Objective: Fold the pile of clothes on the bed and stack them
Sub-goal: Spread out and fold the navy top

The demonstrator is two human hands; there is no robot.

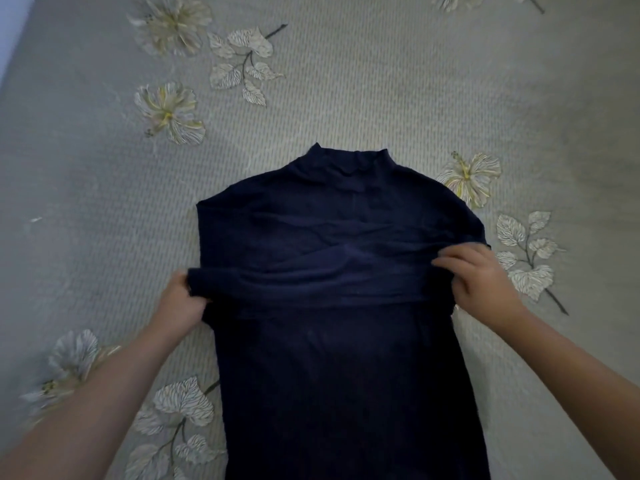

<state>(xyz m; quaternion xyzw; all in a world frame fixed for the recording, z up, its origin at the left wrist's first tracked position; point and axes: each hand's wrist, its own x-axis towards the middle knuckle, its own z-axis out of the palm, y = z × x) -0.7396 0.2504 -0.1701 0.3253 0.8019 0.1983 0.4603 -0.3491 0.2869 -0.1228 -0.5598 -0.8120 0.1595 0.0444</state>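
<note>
Two hands work on one garment. The left hand [180, 303] pinches a bunched fold of a dark navy top [341, 306] at the cloth's left edge, fingers curled round the fabric so that this grip is tight on the cloth. The right hand [479, 275] meets the same fold at the right edge, at about 3 o'clock from the left hand; its fingers reach over the fold, thumb underneath, pinching it. Between the two grips a band of folded cloth runs straight across the chest of the top, likely a sleeve laid over, though that cannot be told for certain.

The top is the only piece of clothing in view. It lies flat on the bed [346, 81], its short stand-up collar at 12 o'clock and its body running down to 6 o'clock, out of view at the lower edge. The fabric looks thin, soft and slightly creased.

The bed cover is pale grey-green, with fine quilted ribbing and printed flowers and leaf sprigs: one flower [467, 176] lies just beside the top's right shoulder at 2 o'clock, and another [169, 112] sits well apart at 10 o'clock. Both bare forearms come in from the lower corners.
</note>
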